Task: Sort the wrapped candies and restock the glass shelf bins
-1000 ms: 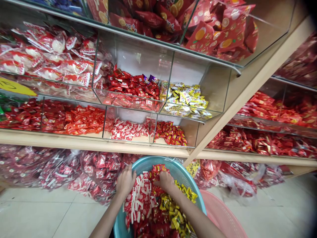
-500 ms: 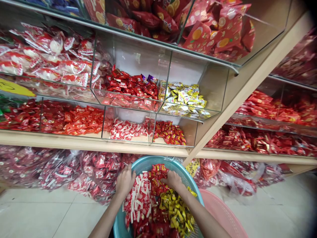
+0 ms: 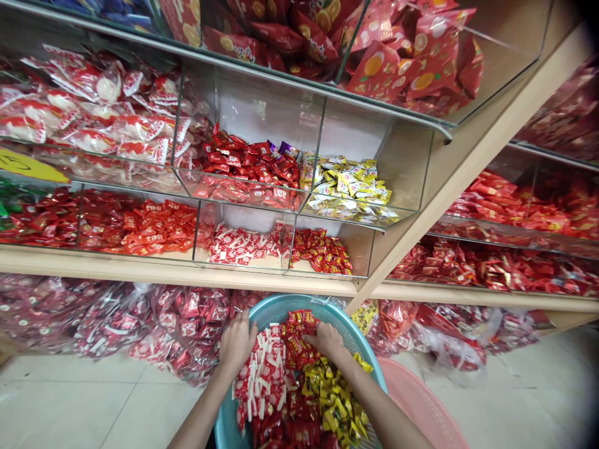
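Note:
A round teal plastic basket (image 3: 374, 365) stands below the shelves, heaped with wrapped candies. My left hand (image 3: 236, 340) is closed over its upper left rim, the thumb towards the inside. Beside that hand lie red-and-white stick-shaped candies (image 3: 262, 374). My right hand (image 3: 327, 342) rests inside the basket on red-and-yellow wrapped candies (image 3: 299, 333). Its thumb is stretched out to the left, apart from the other fingers, whose tips are partly hidden. Yellow-and-black candies (image 3: 339, 399) lie under the right forearm, with dark red wrapped candies (image 3: 297, 415) at the near middle.
Glass-fronted shelf bins (image 3: 243, 243) of wrapped candies rise ahead, edged by a wooden ledge (image 3: 163, 271). Clear bags of candy (image 3: 187, 324) lie on the floor beneath. A pink basket (image 3: 421, 399) sits right of the teal one. A slanting wooden post (image 3: 468, 162) stands right.

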A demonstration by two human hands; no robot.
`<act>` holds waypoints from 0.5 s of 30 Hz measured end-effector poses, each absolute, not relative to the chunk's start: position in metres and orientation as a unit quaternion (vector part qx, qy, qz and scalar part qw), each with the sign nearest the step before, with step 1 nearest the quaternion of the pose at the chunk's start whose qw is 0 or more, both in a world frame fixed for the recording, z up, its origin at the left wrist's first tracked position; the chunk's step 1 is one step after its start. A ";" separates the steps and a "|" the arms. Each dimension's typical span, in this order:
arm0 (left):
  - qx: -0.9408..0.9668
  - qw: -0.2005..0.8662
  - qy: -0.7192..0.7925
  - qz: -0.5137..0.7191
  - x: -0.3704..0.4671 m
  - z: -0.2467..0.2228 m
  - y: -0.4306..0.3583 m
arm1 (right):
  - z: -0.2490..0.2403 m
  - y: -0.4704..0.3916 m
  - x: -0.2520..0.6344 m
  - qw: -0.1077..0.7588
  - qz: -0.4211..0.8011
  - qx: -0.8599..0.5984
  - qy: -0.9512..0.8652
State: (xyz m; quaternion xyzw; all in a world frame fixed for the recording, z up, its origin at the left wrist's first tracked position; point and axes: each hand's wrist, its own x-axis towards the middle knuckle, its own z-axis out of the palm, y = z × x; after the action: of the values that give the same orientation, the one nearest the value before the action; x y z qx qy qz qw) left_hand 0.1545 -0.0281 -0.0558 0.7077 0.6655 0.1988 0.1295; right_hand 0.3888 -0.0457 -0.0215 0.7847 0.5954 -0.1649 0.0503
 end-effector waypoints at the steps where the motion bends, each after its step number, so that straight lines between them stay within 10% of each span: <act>1: 0.707 0.132 0.665 0.200 0.155 -0.056 -0.028 | -0.022 -0.046 0.389 0.051 -0.167 0.783 0.597; 15: 0.715 0.120 0.662 0.190 0.154 -0.059 -0.027 | -0.028 -0.051 0.407 0.043 -0.186 0.756 0.626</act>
State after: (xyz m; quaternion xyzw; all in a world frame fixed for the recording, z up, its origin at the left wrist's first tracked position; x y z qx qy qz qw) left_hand 0.1543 -0.0269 -0.0590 0.7148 0.6623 0.1896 0.1199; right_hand 0.4067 -0.0510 -0.0280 0.7559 0.6262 -0.1861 0.0432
